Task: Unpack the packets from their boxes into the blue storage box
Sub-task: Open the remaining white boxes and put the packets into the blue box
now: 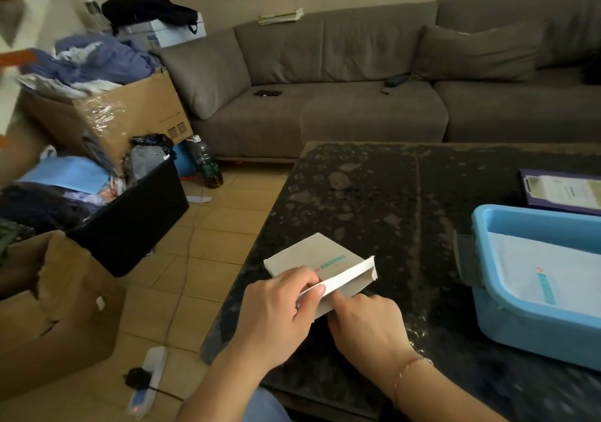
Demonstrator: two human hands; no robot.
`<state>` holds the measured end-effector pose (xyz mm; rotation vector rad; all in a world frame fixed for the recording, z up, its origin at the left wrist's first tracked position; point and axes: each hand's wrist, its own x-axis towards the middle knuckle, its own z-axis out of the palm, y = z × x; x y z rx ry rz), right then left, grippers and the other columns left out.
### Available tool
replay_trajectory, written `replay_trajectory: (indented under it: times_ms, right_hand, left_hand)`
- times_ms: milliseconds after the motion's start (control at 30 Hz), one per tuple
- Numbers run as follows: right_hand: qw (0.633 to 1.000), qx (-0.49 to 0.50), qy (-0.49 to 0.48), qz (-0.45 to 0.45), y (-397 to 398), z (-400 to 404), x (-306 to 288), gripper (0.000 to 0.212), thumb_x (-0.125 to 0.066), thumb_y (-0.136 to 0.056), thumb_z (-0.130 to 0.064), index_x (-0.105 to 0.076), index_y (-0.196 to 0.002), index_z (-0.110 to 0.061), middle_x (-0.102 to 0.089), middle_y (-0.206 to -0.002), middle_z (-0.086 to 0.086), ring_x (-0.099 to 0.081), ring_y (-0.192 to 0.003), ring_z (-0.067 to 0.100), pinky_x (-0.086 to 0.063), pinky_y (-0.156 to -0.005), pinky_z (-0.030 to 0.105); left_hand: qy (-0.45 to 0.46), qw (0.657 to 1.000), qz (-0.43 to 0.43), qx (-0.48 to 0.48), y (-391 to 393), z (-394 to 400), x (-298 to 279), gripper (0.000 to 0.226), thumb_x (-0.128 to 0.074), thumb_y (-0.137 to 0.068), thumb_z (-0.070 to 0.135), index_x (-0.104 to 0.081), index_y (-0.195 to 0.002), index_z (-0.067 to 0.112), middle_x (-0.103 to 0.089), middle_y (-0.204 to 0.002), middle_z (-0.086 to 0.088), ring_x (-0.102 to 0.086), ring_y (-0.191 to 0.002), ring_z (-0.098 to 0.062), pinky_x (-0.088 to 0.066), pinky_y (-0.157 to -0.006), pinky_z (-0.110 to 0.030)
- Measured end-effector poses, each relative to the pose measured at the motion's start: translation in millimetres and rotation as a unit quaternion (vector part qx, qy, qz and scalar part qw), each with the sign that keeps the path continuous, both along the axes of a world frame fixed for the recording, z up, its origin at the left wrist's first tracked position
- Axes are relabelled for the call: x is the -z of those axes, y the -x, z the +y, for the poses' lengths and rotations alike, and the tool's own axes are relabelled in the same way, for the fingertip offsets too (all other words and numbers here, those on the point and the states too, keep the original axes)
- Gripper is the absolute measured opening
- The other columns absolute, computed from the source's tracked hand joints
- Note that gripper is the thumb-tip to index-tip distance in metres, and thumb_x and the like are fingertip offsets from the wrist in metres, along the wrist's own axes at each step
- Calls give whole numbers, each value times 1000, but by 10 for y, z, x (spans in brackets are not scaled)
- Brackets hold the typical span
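Views: one only, head-worn wide-angle; nothing shared with another view.
Position: above the near-left corner of the dark stone table (406,194).
Facing: forward and down, across the table toward the grey sofa (357,73).
Proximity: close on both hands at bottom centre; sofa well back.
Edges: blue storage box (507,311) cropped right; floor clutter left; lens bends the borders.

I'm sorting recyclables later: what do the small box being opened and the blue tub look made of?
The small white box looks like thin matte paperboard: its raised flap bends at a crease. The blue storage box looks like moulded plastic, smooth and slightly glossy, with rounded corners and a rolled rim.
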<state>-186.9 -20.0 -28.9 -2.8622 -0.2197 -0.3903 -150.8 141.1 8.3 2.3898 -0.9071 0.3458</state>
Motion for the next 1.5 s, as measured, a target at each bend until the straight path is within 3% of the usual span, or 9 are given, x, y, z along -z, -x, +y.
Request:
replay_trajectory:
  times_ms: [200, 400, 600, 833, 967, 1067, 1200, 1333, 1500]
  right_hand:
    - [997, 0, 39, -64, 174, -121, 99, 53, -85, -68, -31, -67, -118, -23, -50, -44, -8, -40, -29, 12, -29, -30, 22]
    - [979, -14, 6, -202, 504, -386, 179, 28, -64, -81, -26, -75, -106, -24, -63, -57, -8, -49, -36, 12, -37, -30, 24]
    - [978, -8, -31, -204, 839, -625, 166, 61, -20, -104, -41, -78, -102, -25, -78, -90, -4, -73, -67, 8, -52, -42, 19]
    - [972, 23, -7, -234, 1079, -955, -642, 30, -50, -85, -27, -80, -86, -27, -74, -72, -6, -71, -63, 15, -53, -44, 24]
    - [976, 49, 10, -210, 1021, -1072, -1132, 7, -78, -78, -29, -76, -85, -31, -71, -67, -10, -67, -55, 15, -50, -42, 27]
    - [968, 73, -65, -231, 1037, -1165, -1360, 27, -57, -83, -46, -69, -104, -34, -68, -70, -18, -62, -57, 5, -54, -47, 23]
    - [875, 169, -325, -316, 1196, -1244, -1335, 56, -65, -74, -40, -50, -128, -33, -58, -92, -14, -58, -81, 9, -53, -64, 15]
    - [764, 192, -601, -133, 1205, -1297, -1196, 73, -70, -62, -48, -48, -130, -35, -61, -113, -17, -65, -98, 5, -57, -75, 31]
    - [696, 168, -693, -88, 1196, -1512, -1183, 37, -67, -80, -15, -63, -116, -21, -77, -99, 4, -74, -90, 22, -55, -72, 37]
  left_hand:
    - [7, 1000, -4, -7, -23, 3, 71, 47, -34, -97, 60, -62, -95, 23, -73, -109, 5, -73, -91, -14, -42, -54, 1]
    - [4, 1000, -16, 1, -36, -55, 151, 42, -38, -97, 60, -58, -92, 24, -72, -106, 8, -71, -95, -7, -44, -53, 0]
    - [-40, 999, -4, -4, -53, -150, 178, 31, -47, -93, 60, -56, -86, 31, -68, -99, 18, -65, -100, -3, -38, -60, 1]
    - [32, 978, 104, 180, 279, -469, -237, 73, -35, -81, 84, -66, -119, 29, -62, -123, 25, -54, -120, 3, -45, -100, -22]
    - [66, 975, 12, 210, 527, -886, -575, 52, -51, -87, 70, -70, -111, 28, -72, -102, 21, -67, -89, 3, -55, -73, -18]
    - [173, 971, 23, 164, 558, -1093, -704, 32, -56, -94, 50, -71, -82, 26, -66, -76, 31, -64, -65, 5, -47, -54, -9]
    - [415, 841, 344, 34, 557, -1313, -951, 34, -66, -73, 49, -76, -85, 18, -77, -92, 4, -74, -87, -17, -59, -68, -39]
    - [508, 685, 522, 21, 628, -1616, -1101, 24, -58, -91, 31, -71, -107, 18, -77, -99, -6, -75, -89, -24, -59, -66, -36]
    - [493, 667, 558, 35, 720, -1833, -1075, 25, -56, -93, 31, -69, -111, 20, -76, -102, -6, -74, -92, -24, -59, -75, -41]
